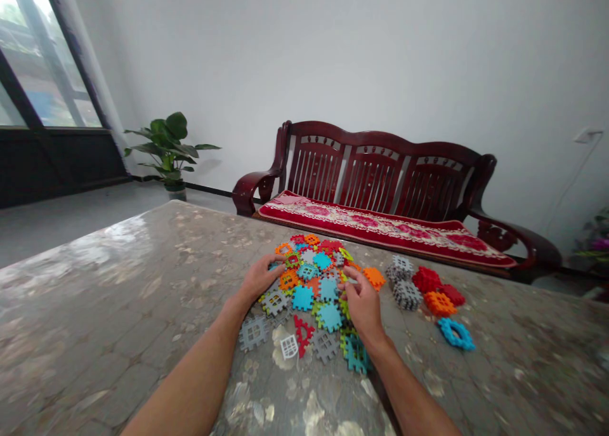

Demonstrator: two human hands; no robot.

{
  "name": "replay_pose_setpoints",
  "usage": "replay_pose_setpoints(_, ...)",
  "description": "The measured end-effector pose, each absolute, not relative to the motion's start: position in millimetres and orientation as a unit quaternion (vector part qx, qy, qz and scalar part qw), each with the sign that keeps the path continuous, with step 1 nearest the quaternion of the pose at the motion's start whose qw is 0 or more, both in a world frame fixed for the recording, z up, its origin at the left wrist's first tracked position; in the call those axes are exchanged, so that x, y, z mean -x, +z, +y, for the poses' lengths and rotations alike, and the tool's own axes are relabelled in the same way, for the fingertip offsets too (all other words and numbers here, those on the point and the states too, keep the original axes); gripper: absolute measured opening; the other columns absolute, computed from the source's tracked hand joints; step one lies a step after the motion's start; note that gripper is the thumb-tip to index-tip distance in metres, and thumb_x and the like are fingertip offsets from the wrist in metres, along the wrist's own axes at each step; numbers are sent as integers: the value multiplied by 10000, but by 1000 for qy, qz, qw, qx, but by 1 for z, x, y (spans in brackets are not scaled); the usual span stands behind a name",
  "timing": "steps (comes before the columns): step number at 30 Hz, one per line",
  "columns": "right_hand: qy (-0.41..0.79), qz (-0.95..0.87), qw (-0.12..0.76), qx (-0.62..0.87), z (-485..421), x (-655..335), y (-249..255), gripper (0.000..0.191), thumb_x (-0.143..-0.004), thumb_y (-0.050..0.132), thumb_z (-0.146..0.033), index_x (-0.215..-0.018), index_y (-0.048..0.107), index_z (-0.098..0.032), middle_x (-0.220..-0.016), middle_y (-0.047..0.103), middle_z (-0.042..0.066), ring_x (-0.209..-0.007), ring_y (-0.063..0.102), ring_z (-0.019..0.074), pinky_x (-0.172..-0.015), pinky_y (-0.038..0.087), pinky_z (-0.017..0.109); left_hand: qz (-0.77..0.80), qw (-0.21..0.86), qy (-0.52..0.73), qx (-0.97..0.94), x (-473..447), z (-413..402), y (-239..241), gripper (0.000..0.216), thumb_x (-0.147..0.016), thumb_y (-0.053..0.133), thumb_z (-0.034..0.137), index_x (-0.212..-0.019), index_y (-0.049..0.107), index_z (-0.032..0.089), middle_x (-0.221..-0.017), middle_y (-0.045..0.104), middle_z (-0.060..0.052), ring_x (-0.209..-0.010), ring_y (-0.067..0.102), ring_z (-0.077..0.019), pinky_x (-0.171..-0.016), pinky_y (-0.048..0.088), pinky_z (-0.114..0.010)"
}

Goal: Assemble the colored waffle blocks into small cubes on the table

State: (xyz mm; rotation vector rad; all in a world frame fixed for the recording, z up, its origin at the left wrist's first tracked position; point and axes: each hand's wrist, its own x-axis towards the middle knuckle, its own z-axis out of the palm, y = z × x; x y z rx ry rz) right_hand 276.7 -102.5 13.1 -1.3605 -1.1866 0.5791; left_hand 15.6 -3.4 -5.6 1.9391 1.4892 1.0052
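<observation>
A heap of plastic interlocking building tiles [303, 298] with notched edges lies on the table, in blue, orange, grey, red and green. At the heap's left edge is my left hand [261, 277], its fingers stretched toward an orange tile [288, 280]; I see nothing held in it. My right hand [362, 301] hovers over or touches the heap's right side, thumb and fingers apart, beside light blue tiles [328, 289]. Its fingertips partly cover the pieces under them. Toward me lie a small white lattice piece [288, 346], a red piece [303, 336] and grey tiles [254, 332].
To the right stand stacks of grey tiles [406, 294], red tiles [426, 279] and orange tiles [440, 303], with a blue ring-like tile [456, 334] nearer me. Beyond the patterned table [157, 284] are a wooden bench [361, 169] and a potted plant [175, 147].
</observation>
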Motion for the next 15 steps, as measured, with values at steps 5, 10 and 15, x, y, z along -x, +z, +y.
replay_pose_setpoints(5,147,-502,602,603,-108,-302,12,334,-795,505,-348,-980,719,-170,-936,750,103,-642,664,205,-683,543,358,518,285,359,-722,-10,-8,6,405,-775,611,438,-1097,715,215,-1148,733,-39,-1031,660,-238,-986,498,-371)
replay_pose_setpoints(10,129,-538,577,601,-116,-307,-3,307,-788,485,-322,-924,724,-183,-899,743,78,-645,631,198,-670,520,339,487,312,342,-741,-2,-10,23,404,-728,671,434,-1071,719,226,-1183,717,-50,-1095,638,-244,-950,510,-335)
replay_pose_setpoints(15,129,-558,566,592,-118,-303,-6,303,-777,478,-308,-891,734,-195,-893,743,68,-723,651,206,-729,519,341,460,241,232,-822,-1,-16,39,444,-580,814,424,-988,746,264,-1155,713,-46,-1153,603,-281,-1073,418,-394)
